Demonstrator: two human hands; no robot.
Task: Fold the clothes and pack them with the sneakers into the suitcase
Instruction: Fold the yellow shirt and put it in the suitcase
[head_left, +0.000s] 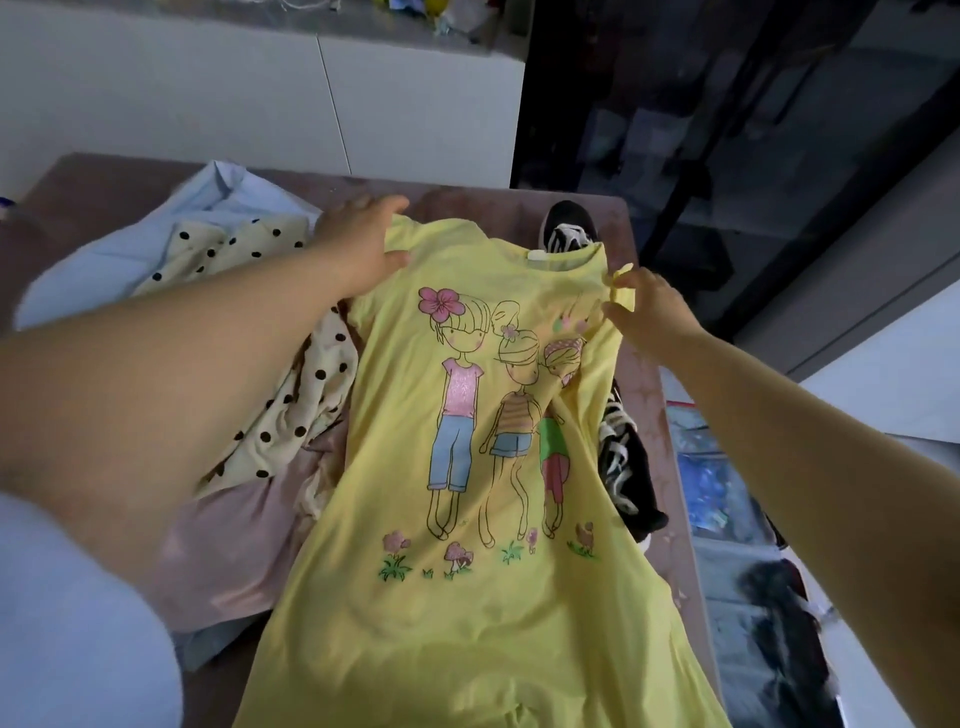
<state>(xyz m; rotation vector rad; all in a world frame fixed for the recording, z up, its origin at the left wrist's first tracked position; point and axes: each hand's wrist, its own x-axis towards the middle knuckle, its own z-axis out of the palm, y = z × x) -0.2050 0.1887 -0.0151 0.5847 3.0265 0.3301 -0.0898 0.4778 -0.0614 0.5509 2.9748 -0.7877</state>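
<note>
A yellow dress (395, 613) with a cartoon print of three figures lies spread face up along the pinkish table (83, 176). My left hand (358, 241) grips its far left shoulder, thumb over the fabric. My right hand (649, 306) pinches the far right shoulder. A black sneaker with white laces (569, 226) sits beyond the collar. A second sneaker (626, 467) pokes out from under the dress's right edge. The open suitcase (727, 499) shows on the floor to the right, with dark and blue items inside.
Left of the dress lie a cream polka-dot garment (291, 410), a light blue shirt (130, 249) and a pink garment (228, 551). A white cabinet (260, 104) stands behind the table. A dark glass surface (727, 130) fills the right background.
</note>
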